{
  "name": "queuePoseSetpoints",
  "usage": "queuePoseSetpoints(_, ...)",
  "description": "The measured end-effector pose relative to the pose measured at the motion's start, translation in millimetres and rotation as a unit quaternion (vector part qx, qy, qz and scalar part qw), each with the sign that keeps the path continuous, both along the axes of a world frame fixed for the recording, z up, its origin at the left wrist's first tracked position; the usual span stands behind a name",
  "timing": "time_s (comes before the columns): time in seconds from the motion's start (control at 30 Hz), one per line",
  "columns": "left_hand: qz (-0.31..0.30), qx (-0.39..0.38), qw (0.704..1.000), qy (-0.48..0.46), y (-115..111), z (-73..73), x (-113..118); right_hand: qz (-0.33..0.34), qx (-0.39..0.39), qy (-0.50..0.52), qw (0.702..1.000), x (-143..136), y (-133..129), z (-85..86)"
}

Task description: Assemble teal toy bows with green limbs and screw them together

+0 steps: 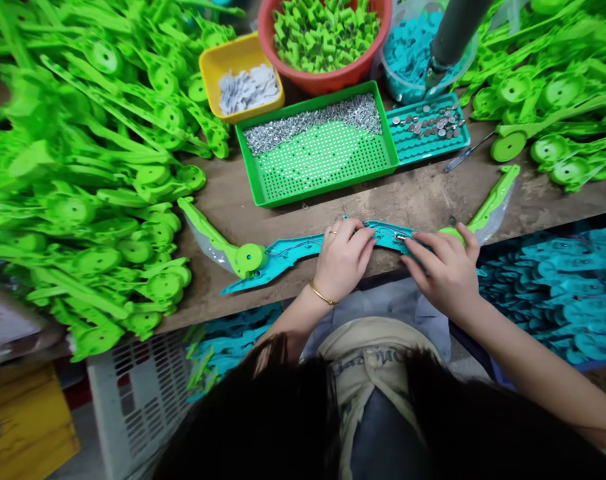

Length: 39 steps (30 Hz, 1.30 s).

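Observation:
A toy bow lies across the front of the bench, its blue middle shell (295,249) open with thin wires inside. Green limbs with grey inserts rise at its two ends, the left limb (207,233) and the right limb (495,203). My left hand (341,257) is closed over the middle of the shell, fingertips pressed along its far edge. Bent around the shell's right part, my right hand (445,270) has fingertips beside a small metal part (401,237). The fingers hide some of the shell and whatever small piece lies beneath them.
Behind the bow stands a green tray (327,190) of screws, beside a blue tray (427,150) with small round metal pieces. A screwdriver (467,153) lies to the right. Green limb parts (83,193) are heaped on both sides; blue shells (557,287) fill the lower right.

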<state>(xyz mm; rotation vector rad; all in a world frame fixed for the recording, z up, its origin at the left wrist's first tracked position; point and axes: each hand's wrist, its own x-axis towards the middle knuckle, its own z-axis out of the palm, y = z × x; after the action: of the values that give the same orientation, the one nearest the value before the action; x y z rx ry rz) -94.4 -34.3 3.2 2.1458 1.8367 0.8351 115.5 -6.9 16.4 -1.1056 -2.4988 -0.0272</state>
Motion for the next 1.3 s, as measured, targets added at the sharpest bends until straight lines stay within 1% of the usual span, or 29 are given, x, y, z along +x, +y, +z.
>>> queuePoseSetpoints(0.13, -0.023, -0.017, 0.999, 0.018, 1.0, -1.2, -6.6, 0.023, 0.019, 0.004, 1.0, 6.5, -4.8, -5.6)
queuePoseSetpoints(0.23, -0.056, -0.039, 0.995, 0.067, 0.5, 2.0, -11.8, 0.021, 0.076, -0.021, 0.997, 9.6, -6.2, -7.4)
queuePoseSetpoints(0.3, -0.08, -0.047, 0.991, 0.092, -1.5, 5.7, -15.0, 0.017, 0.1, -0.043, 0.994, 11.3, -5.7, -7.5)
queuePoseSetpoints(0.43, -0.111, -0.04, 0.987, 0.107, -8.2, 10.1, -17.6, 0.006, 0.099, -0.052, 0.994, 12.7, -4.6, -9.0)
queuePoseSetpoints(0.53, -0.107, -0.055, 0.987, 0.104, -13.1, 7.9, -15.5, -0.006, 0.11, -0.036, 0.993, 11.6, -6.4, -11.0)
queuePoseSetpoints(0.63, -0.095, -0.068, 0.988, 0.098, -17.4, 4.8, -14.5, -0.008, 0.072, -0.041, 0.997, 12.0, -8.6, -9.1)
queuePoseSetpoints(0.7, -0.104, -0.042, 0.99, 0.088, -21.3, 4.3, -17.1, -0.002, 0.035, -0.023, 0.999, 14.5, -7.6, -4.6)
queuePoseSetpoints(0.77, -0.103, -0.001, 0.993, 0.064, -26.4, 4.9, -22.2, -0.015, 0.002, 0.009, 1.0, 18.1, -3.5, 1.4)
queuePoseSetpoints(0.83, -0.065, 0.034, 0.997, 0.039, -32.6, 5.4, -28.1, -0.04, -0.034, 0.026, 0.998, 20.0, 3.6, 7.0)
queuePoseSetpoints(0.9, -0.001, 0.057, 0.998, 0.025, -38.7, 5.1, -33.0, -0.041, -0.063, 0.027, 0.997, 17.8, 12.2, 10.6)
queuePoseSetpoints(0.97, 0.051, 0.073, 0.996, 0.025, -43.9, 3.8, -35.7, -0.013, -0.083, 0.019, 0.996, 10.0, 20.1, 12.5)
queuePoseSetpoints(1.03, 0.075, 0.085, 0.993, 0.029, -48.0, 2.4, -36.8, 0.024, -0.086, 0.01, 0.996, -2.1, 25.5, 13.4)
queuePoseSetpoints(1.1, 0.081, 0.089, 0.992, 0.03, -51.4, 1.7, -37.7, 0.07, -0.078, 0.005, 0.994, -16.0, 27.7, 13.8)
queuePoseSetpoints(1.2, 0.082, 0.069, 0.994, 0.031, -55.0, 1.5, -41.1, 0.15, -0.081, 0.0, 0.985, -34.3, 26.4, 12.4)
queuePoseSetpoints(1.3, 0.066, 0.05, 0.996, 0.036, -54.5, 0.5, -48.1, 0.207, -0.083, -0.013, 0.975, -45.5, 25.0, 8.8)
